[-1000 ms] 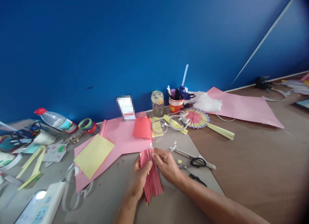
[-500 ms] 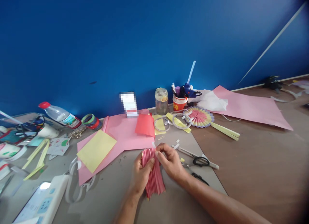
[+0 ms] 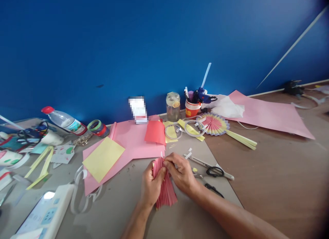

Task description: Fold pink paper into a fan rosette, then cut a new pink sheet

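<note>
A stack of pink pleated paper (image 3: 167, 194) stands in front of me, its folds bunched at the top and fanned slightly at the bottom. My left hand (image 3: 151, 186) is closed around its left side, thumb pressed across the pleats. At the upper right edge of the paper, my right hand (image 3: 181, 170) is closed in a pinch, thumb against forefinger. A small white strip (image 3: 161, 154) sticks up beside those fingertips; whether they touch it I cannot tell. Scissors (image 3: 214, 171) and a white-handled cutter (image 3: 227, 176) lie to the right of my right hand.
Pink sheets (image 3: 128, 139) with a yellow square (image 3: 104, 159) and red paper (image 3: 155, 132) lie ahead. Behind stand a glass jar (image 3: 173, 108) and a red paper cup (image 3: 192, 109). A finished-looking paper fan (image 3: 213, 124) is right; a bottle (image 3: 64, 121) and power strip (image 3: 58, 211) are left.
The right fingertips have shifted slightly left and lie closer over the top edge of the pleated paper. Less of the white strip shows. The left hand keeps its hold.
</note>
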Tool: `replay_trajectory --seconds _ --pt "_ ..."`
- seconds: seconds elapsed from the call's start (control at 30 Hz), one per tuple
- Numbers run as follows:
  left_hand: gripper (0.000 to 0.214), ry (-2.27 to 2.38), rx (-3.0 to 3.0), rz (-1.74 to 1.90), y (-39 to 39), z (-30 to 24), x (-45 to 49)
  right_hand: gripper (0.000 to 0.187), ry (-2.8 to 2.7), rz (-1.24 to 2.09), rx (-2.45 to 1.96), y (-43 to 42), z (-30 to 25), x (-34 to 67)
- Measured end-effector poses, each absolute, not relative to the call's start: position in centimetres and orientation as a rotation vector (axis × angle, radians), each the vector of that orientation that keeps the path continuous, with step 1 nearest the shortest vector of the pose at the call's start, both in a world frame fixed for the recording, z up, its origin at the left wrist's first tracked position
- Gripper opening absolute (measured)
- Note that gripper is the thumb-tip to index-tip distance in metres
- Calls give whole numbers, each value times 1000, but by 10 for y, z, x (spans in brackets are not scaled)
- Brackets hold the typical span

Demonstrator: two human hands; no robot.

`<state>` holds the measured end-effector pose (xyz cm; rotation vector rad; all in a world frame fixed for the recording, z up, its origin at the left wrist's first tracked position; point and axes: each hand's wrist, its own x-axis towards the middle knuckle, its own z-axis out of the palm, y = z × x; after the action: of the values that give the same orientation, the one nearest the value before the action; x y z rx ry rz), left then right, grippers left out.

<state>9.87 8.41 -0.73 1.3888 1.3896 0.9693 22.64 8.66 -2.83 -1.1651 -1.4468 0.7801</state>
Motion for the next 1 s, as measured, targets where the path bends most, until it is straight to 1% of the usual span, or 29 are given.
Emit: replay_trajectory --seconds 0.17,0.37,0.63,1.0 --pt "19 1375 1402 945 82 -6 100 24 -1306 983 -1154 87 -26 224" --pt "19 1353 1380 939 81 -9 100 21 -1061 1201 -1125 91 -27 219" --pt "14 1419 1495 944 80 -9 99 31 -873 1441 -1033 95 -29 216" --pt "16 1434 1421 932 81 -11 102 23 -787 1467 -1006 98 -32 216"
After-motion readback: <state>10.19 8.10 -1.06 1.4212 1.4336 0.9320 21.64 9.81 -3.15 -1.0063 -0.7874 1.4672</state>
